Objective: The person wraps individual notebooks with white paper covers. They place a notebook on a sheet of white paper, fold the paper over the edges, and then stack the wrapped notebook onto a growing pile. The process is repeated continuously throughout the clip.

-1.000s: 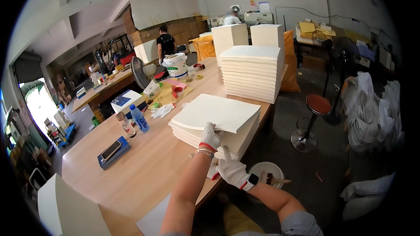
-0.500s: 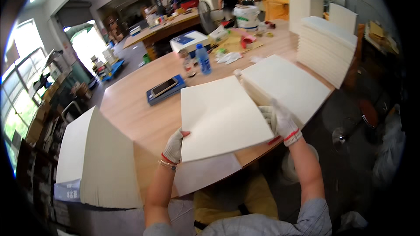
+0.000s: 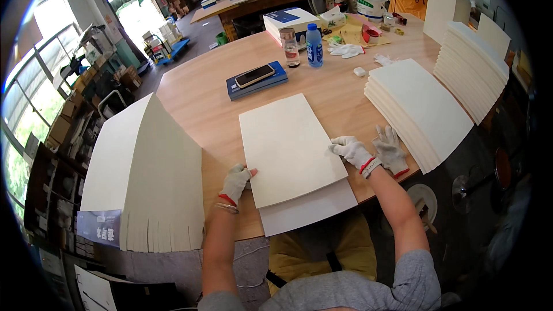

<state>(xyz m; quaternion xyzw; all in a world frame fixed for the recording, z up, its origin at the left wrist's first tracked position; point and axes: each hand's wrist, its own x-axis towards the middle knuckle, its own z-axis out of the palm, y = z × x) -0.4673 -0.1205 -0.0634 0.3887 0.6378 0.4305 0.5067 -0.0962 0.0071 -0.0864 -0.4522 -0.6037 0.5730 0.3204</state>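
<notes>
Where the desk [image 3: 201,109] edge meets the person's lap, a large cream sheet [image 3: 288,147] lies flat on the wood, on top of a second white sheet [image 3: 314,210] whose lower end juts out past the desk edge. The left hand [image 3: 235,183], in a white knit glove with a red cuff band, rests open at the sheet's lower left edge, grip released, fingertips touching the board. The right hand [image 3: 351,151], gloved alike, lies flat at the sheet's right edge, grip released. A loose glove [image 3: 390,148] lies just beside it, against the foot of a fanned stack of cream boards [image 3: 423,109]. At the near left stands a tall pile of the same boards [image 3: 144,178], with a dark blue label [image 3: 99,226] on its lower left corner. Further out, a blue flat book [image 3: 256,82] carries a dark phone [image 3: 254,75]. Behind it stand a glass jar [image 3: 290,47] with a metal lid and a clear plastic bottle [image 3: 314,46] with a blue cap and blue label; their contents cannot be told. A white and blue box [image 3: 291,20] lies beyond, and a pair of white gloves [image 3: 347,50] to its right. A further board stack [image 3: 469,69] rises at far right.
</notes>
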